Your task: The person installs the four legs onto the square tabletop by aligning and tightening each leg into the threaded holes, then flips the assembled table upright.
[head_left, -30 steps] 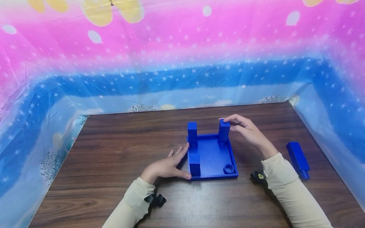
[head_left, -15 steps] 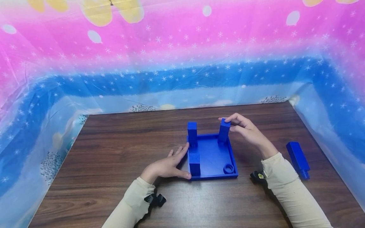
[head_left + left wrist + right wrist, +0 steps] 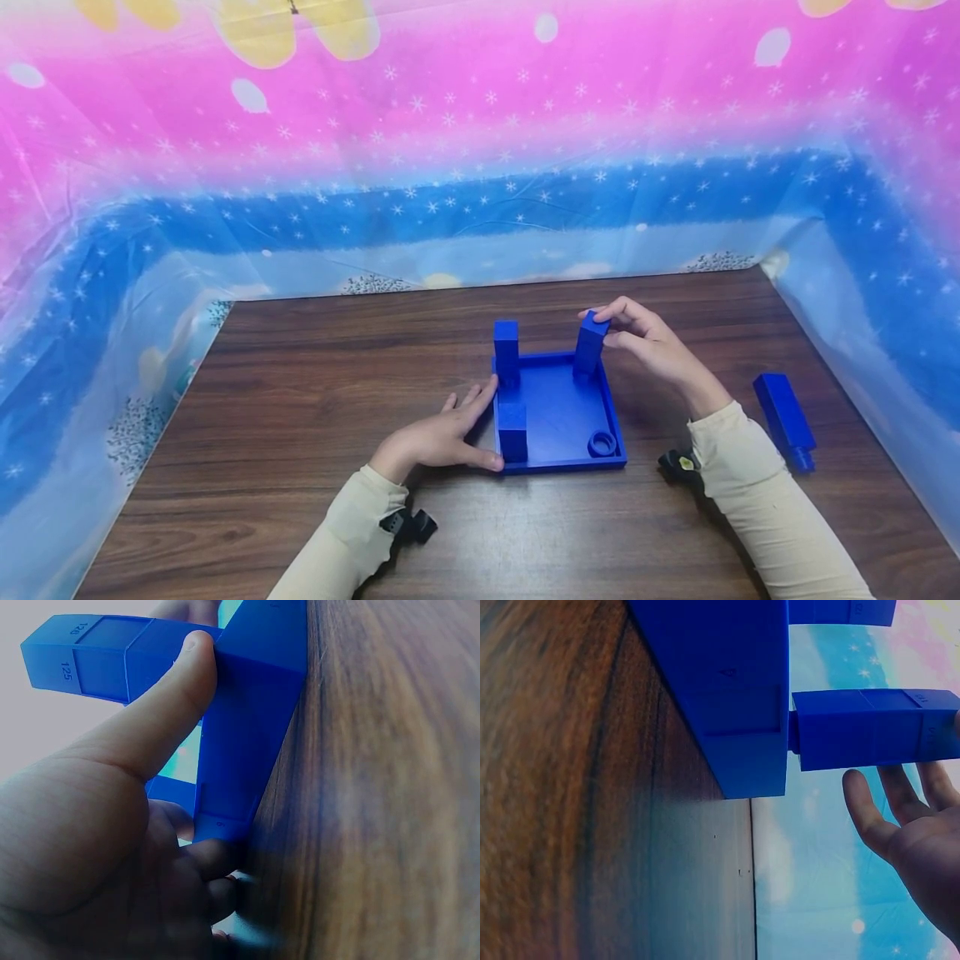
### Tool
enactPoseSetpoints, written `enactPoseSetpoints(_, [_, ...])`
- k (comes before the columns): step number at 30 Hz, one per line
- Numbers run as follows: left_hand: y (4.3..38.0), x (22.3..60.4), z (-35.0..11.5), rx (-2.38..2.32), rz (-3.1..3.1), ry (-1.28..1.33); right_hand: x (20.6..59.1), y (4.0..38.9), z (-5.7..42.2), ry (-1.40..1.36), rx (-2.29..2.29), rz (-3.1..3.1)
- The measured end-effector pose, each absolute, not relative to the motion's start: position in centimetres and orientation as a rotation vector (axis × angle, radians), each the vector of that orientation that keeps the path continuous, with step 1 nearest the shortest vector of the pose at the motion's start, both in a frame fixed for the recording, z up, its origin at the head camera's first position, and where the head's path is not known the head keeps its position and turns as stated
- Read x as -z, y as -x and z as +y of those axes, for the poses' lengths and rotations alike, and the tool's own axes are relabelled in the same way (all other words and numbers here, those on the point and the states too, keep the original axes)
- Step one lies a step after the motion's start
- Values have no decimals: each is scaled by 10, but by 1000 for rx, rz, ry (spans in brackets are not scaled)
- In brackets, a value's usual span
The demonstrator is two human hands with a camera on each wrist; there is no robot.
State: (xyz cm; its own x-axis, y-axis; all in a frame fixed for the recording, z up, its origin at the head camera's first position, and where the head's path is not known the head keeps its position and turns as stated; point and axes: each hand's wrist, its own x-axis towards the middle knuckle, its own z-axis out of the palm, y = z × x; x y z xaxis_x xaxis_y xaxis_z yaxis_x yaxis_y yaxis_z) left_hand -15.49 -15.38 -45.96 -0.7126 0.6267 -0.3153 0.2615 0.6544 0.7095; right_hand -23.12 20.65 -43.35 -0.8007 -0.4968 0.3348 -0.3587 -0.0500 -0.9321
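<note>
A square blue tabletop [image 3: 555, 417] lies underside up with raised edges, resembling a small table upside down. Blue square legs stand at three of its corners: far left [image 3: 506, 346], near left [image 3: 513, 433] and far right [image 3: 589, 346]. The near right corner has a bare round socket [image 3: 601, 444]. My left hand [image 3: 438, 433] rests against the left edge, fingers straight, thumb at the near left corner. My right hand [image 3: 648, 342] grips the top of the far right leg with fingers and thumb. A narrow gap shows at that leg's base in the right wrist view.
Another blue leg [image 3: 783, 417] with a threaded end lies on the wooden table [image 3: 300, 400] at the right. A patterned pink and blue cloth [image 3: 480, 167] stands around the table's back and sides. Black wrist cameras hang below both sleeves.
The far right leg has turned slightly about its upright axis in my right hand, whose fingers shifted a little with it. My left hand and the tabletop have stayed put.
</note>
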Motion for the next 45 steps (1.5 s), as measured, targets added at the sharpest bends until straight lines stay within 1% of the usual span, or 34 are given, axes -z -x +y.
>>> enactPoseSetpoints(7, [155, 459, -154, -884, 2318, -681, 433, 231, 206, 940, 2002, 2099])
enactPoseSetpoints(34, [154, 457, -153, -895, 2308, -707, 434, 227, 205, 768, 1969, 2263])
enactPoseSetpoints(45, [155, 459, -154, -892, 2310, -714, 434, 226, 204, 773, 1921, 2308])
